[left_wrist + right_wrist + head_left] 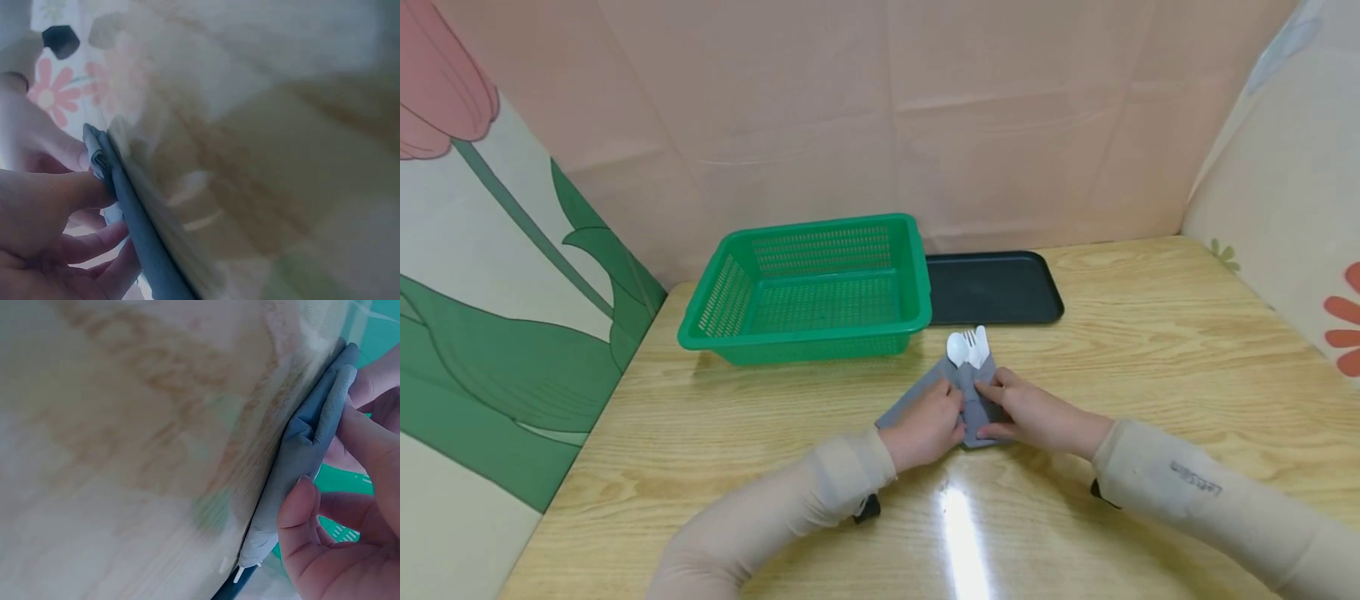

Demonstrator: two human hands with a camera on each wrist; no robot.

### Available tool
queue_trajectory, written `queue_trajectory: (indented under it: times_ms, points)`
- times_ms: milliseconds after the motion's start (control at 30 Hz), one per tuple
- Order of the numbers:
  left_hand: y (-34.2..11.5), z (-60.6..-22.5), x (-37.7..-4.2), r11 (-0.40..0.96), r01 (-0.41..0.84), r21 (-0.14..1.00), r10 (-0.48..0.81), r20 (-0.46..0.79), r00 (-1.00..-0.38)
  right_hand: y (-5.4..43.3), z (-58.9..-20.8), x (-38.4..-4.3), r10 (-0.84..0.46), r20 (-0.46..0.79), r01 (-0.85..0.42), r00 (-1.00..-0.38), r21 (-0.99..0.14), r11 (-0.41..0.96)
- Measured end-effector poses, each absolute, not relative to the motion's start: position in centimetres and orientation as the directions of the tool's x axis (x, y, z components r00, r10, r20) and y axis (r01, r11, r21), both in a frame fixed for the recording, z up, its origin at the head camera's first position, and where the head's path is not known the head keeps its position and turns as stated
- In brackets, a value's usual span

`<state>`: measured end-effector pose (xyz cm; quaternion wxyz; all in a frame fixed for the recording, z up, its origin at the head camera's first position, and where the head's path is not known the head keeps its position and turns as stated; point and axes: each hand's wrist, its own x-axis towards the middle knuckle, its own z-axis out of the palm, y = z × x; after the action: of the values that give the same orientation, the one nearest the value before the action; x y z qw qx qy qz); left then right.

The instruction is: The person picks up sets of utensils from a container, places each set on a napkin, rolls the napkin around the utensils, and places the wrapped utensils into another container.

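A grey cloth napkin [917, 392] lies folded on the table, wrapped round a white spoon [957, 348], a white fork [972, 346] and a white knife [982, 343]. Their heads stick out of its far end; the handles are covered. With curled fingers my left hand [927, 423] grips the folded cloth on the left of the cutlery. On the opposite side my right hand [1033, 412] holds the napkin's edge between thumb and fingers. Both wrist views show the rolled grey fold [147, 244] at the fingertips of the two hands.
Behind the napkin to the left stands a green plastic basket [812, 339] with slotted walls and nothing inside. A black tray [992, 287] lies beside it at the back, partly hidden by the basket. Printed cloth hangs round the wooden table [760, 433].
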<state>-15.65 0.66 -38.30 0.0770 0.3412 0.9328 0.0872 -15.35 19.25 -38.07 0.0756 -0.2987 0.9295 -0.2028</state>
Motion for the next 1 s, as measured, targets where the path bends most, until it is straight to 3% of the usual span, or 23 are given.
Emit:
queue_trajectory:
  times_ms: [333, 1000]
  points:
    - [0.8, -39.0, -15.0, 0.734, 0.679, 0.004, 0.677, -0.077, -0.732, 19.3, -38.0, -15.4, -0.599, 0.007, -0.552, -0.801, -0.398, 0.733]
    - [0.6, -39.2, -14.5, 0.682, 0.723, -0.105, 0.725, -0.025, -0.688, 18.7, -37.8, -15.0, -0.632, 0.055, -0.608, -0.773, -0.35, 0.713]
